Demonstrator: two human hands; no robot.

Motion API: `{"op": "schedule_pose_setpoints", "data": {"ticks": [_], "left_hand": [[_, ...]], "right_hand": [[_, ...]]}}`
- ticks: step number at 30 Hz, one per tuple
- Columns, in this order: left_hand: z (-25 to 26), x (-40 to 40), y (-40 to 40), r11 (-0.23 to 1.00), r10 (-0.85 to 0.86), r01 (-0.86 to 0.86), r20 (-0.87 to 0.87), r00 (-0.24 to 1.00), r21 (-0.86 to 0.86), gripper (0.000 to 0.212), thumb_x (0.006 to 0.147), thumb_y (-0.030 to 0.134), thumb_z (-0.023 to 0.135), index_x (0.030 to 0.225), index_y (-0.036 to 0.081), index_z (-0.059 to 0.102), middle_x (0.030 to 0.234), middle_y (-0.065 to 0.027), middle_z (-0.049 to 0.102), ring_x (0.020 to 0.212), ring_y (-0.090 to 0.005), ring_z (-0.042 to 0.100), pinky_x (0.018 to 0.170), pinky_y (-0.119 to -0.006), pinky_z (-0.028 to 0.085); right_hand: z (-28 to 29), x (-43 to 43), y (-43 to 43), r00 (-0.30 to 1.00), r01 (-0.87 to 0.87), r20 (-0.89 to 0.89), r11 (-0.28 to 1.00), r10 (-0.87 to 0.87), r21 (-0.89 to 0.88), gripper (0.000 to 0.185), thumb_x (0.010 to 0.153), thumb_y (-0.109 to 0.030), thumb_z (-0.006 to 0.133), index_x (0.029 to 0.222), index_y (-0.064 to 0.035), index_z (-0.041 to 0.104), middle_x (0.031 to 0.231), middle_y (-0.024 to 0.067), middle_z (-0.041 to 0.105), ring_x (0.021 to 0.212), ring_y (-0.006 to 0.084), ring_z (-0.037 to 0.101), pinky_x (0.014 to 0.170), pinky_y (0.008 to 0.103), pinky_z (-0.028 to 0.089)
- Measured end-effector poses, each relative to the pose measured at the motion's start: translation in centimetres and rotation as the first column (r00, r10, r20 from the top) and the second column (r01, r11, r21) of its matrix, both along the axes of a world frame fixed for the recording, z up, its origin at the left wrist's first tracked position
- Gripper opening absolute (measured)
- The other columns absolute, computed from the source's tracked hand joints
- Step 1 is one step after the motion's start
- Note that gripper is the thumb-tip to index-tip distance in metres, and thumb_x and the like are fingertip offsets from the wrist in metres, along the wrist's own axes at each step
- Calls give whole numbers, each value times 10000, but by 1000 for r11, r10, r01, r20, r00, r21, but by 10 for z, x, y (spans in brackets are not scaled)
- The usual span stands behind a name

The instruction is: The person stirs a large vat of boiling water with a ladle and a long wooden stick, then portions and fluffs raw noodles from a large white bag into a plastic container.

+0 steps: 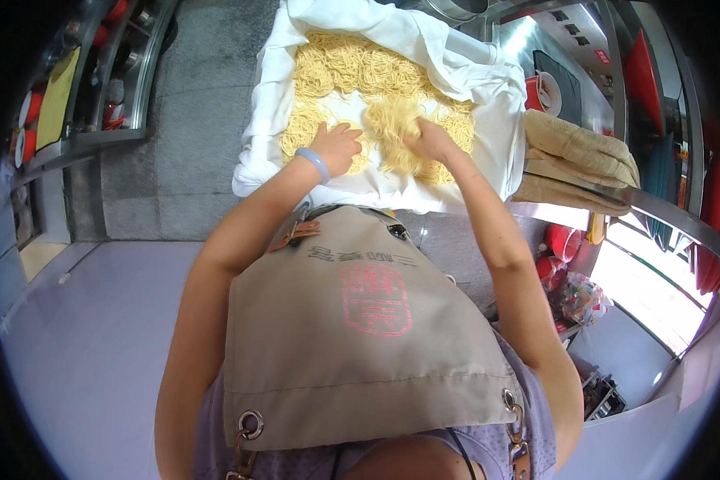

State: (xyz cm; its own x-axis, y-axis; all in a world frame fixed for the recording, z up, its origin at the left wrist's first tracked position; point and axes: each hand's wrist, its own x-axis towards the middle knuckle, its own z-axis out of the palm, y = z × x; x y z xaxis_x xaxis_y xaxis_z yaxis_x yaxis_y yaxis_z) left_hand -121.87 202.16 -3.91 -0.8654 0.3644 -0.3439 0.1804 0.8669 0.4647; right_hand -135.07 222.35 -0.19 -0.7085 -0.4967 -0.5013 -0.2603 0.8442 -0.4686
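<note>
A white cloth lines a box in front of me, with bundles of yellow noodles lying along its far side and both ends. My right hand grips a loose, blurred bunch of noodles over the right middle of the cloth. My left hand, a pale bangle at its wrist, rests with fingers spread on a flat bundle of noodles at the near left. Its fingertips are apart from the bunch in my right hand.
Folded tan towels hang over a metal rail right of the box. Beyond them, a red container stands on a steel counter. Metal shelving with red items is at the far left. Red bags lie low at right.
</note>
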Motion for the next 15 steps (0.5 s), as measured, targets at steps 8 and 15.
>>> {"op": "schedule_pose_setpoints", "data": {"ticks": [8,15], "left_hand": [[-4,6,-4,1000,-2,2,-1,1000,31,284,780,106,579,1061,117,621,1372,-64,408,1309,-287,298,996,-619,265],[-4,7,-4,995,45,-44,-10,999,84,282,787,87,558,1058,116,628,1369,-70,411,1302,-301,308,1011,-604,255]], "right_hand": [[-26,3,14,994,101,-18,970,-107,-220,443,715,-92,651,1124,-27,491,1010,163,614,890,293,603,772,372,472],[-42,13,21,984,173,17,939,-177,-298,495,729,-80,630,1205,-31,499,1052,150,608,910,229,606,782,314,490]]}}
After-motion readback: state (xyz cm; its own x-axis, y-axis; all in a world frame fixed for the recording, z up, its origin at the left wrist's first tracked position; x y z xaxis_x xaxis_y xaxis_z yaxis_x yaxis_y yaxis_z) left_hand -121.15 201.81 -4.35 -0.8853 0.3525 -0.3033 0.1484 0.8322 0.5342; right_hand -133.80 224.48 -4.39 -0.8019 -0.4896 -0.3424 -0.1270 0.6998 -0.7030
